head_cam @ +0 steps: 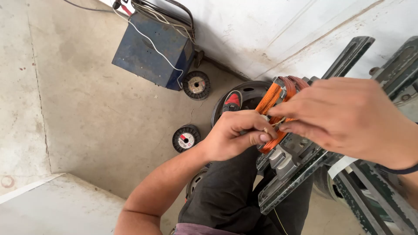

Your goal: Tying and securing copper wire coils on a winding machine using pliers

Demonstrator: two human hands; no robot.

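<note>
A coil of orange copper wire (271, 99) is wound on a grey metal winding former (287, 162) that rests across my lap. My left hand (235, 135) pinches the wire at the coil's near side, thumb pressed against the fingers. My right hand (348, 115) reaches in from the right and its fingertips grip the same coil close to my left hand. A thin strand of wire (278, 219) trails down past my dark trousers (230, 196).
On the concrete floor lie two black wire spools (196, 85) (186, 138), a blue metal box (153, 45) with cables on top, and a dark round wheel (248, 98) by my red-and-black shoe (232, 101). Green metal frame bars (383, 204) stand at the right.
</note>
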